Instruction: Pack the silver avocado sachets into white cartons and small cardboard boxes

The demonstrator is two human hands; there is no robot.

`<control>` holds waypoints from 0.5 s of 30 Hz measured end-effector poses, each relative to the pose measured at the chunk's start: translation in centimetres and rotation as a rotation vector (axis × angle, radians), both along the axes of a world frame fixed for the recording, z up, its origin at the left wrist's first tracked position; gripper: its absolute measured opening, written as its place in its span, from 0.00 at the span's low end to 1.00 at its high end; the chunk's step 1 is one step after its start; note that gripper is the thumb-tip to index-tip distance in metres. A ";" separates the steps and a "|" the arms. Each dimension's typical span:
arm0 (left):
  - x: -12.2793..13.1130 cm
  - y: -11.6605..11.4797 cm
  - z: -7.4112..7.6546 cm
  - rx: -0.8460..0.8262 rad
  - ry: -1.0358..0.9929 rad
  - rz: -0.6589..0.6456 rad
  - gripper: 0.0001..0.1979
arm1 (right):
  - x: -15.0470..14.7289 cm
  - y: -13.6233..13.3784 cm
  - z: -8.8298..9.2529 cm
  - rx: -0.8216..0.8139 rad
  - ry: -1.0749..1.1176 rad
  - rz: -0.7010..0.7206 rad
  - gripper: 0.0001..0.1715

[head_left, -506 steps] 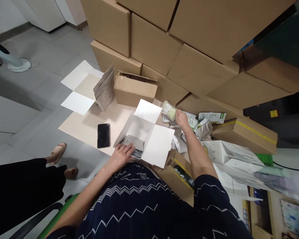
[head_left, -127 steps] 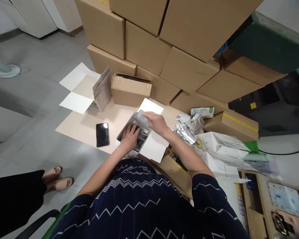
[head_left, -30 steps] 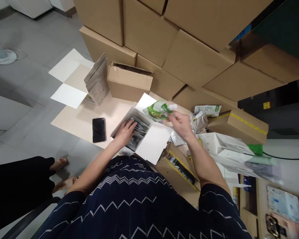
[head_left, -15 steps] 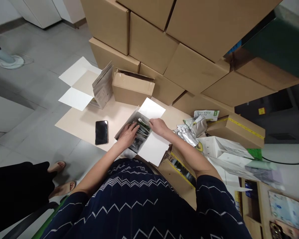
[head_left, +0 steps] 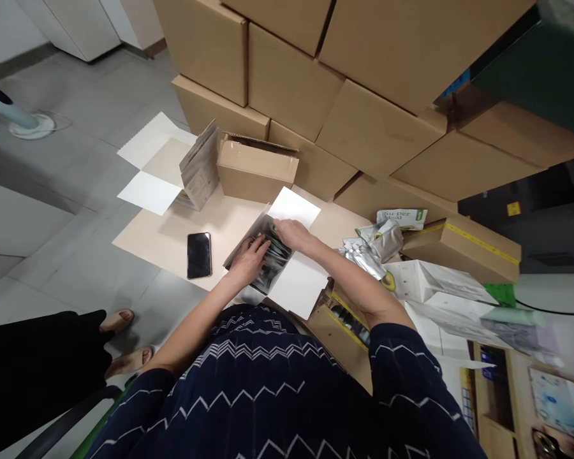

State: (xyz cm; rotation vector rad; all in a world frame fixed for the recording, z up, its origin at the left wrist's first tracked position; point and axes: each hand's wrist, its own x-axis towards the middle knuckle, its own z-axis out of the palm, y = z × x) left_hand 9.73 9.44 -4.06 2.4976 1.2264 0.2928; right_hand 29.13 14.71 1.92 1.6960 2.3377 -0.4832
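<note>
A white carton (head_left: pixel 298 287) with its flaps folded out stands in front of me, packed with a row of dark, silvery pouches (head_left: pixel 276 255). My left hand (head_left: pixel 249 260) reaches over the carton's left side, and its outstretched fingers lie on the pouches. At the far end of the carton my right hand (head_left: pixel 294 234) is closed, fingertips pinching the top edge of a pouch with a bit of green on it. Its lower part is hidden among the others.
A phone (head_left: pixel 199 255) lies left of the carton. Behind stand another open white carton (head_left: pixel 198 172), a brown box (head_left: pixel 257 171) and stacked cardboard boxes (head_left: pixel 294 83). Silvery pouches (head_left: pixel 363 255) are piled at the right. Another person's feet (head_left: pixel 124 341) show at lower left.
My right hand has moved left from the carton's right edge to over the pouches at its far end. My left hand has stayed on the pouches.
</note>
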 end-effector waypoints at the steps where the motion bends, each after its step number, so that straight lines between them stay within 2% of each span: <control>1: 0.0 0.0 0.0 0.003 0.001 0.000 0.28 | 0.2 -0.2 0.1 0.016 0.004 -0.014 0.16; 6: 0.3 0.2 0.0 0.017 0.011 0.001 0.28 | 0.9 -1.0 0.1 -0.017 -0.073 -0.072 0.18; 15: 0.4 0.2 0.0 0.018 -0.015 0.004 0.26 | 0.3 -0.4 -0.2 -0.024 -0.058 -0.064 0.17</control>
